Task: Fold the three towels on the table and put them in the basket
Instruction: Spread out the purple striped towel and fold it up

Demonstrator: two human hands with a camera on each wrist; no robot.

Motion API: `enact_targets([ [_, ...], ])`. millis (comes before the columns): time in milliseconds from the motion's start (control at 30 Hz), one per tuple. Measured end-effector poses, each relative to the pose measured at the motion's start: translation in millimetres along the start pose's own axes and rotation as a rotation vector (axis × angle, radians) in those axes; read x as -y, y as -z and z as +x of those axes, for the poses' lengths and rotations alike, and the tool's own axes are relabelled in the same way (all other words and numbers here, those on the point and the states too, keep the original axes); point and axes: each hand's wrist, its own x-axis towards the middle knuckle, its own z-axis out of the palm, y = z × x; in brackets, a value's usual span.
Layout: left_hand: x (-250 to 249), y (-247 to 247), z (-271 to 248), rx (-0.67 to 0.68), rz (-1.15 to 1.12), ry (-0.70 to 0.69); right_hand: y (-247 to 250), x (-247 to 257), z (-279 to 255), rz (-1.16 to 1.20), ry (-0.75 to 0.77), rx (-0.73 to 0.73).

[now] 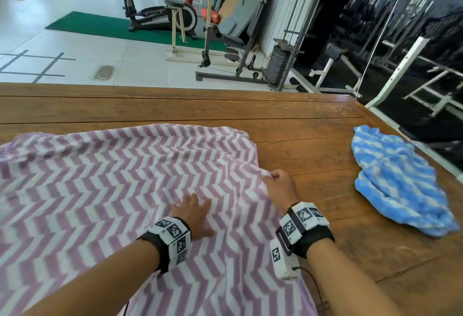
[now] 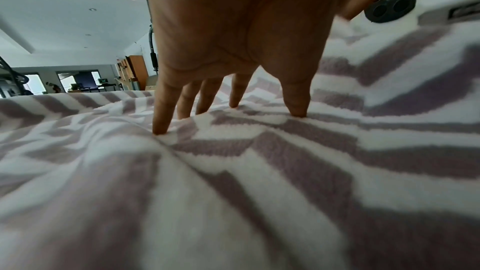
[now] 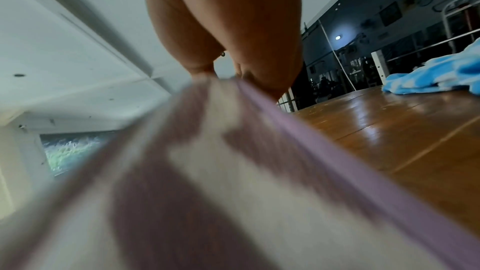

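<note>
A large pink and white zigzag towel (image 1: 112, 190) lies spread over the wooden table (image 1: 288, 120). My left hand (image 1: 194, 211) presses flat on it with straight, spread fingers (image 2: 161, 114) digging into the cloth (image 2: 233, 171). My right hand (image 1: 276, 180) pinches the towel's right edge and lifts it a little off the table; in the right wrist view the pink hem (image 3: 311, 130) runs up into that grip. A crumpled blue and white towel (image 1: 398, 183) lies at the table's right side, also seen as blue cloth (image 3: 436, 77). No basket and no third towel are in view.
Bare wood lies between the two towels and along the far side of the table. The table's right edge (image 1: 426, 150) runs close to the blue towel. Gym machines (image 1: 250, 40) and dark mirrored glass (image 1: 400, 27) stand beyond the table.
</note>
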Motion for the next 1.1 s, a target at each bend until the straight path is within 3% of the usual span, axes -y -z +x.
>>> enact_targets([
  [67,1.6,3.7,-6.9,-0.008,0.009,0.006,14.2,-0.5,-7.3,0.017,-0.065,0.009],
  [233,-1.5,10.2,-18.0,-0.145,0.168,-0.056,22.5,-23.3,-35.7,-0.093,-0.314,0.35],
  [400,-1.9,6.2,-32.1,-0.134,0.14,-0.041,40.6,-18.5,-53.5,0.422,-0.12,0.074],
  [500,-4.0,3.7,-41.3,-0.155,0.136,-0.044,42.1,-23.2,-60.4,0.272,-0.121,0.121],
  [600,-8.9,1.5,-53.1,-0.168,0.137,-0.05,37.1,-40.9,-72.0,0.045,-0.22,0.224],
  [733,-15.7,-4.4,-73.8,-0.18,0.014,-0.17,36.8,-62.4,-84.5,-0.07,-0.276,0.232],
  [900,-37.6,-23.5,-106.6,0.014,-0.15,-0.308,50.1,-70.6,-107.4,-0.177,-0.262,0.334],
  [1033,-50.3,-38.7,-122.1,0.007,-0.1,-0.395,58.0,-74.7,-116.0,-0.043,-0.105,0.023],
  [1100,-51.8,-38.1,-129.6,0.018,-0.155,-0.386,66.7,-70.1,-123.3,-0.015,-0.119,0.036],
])
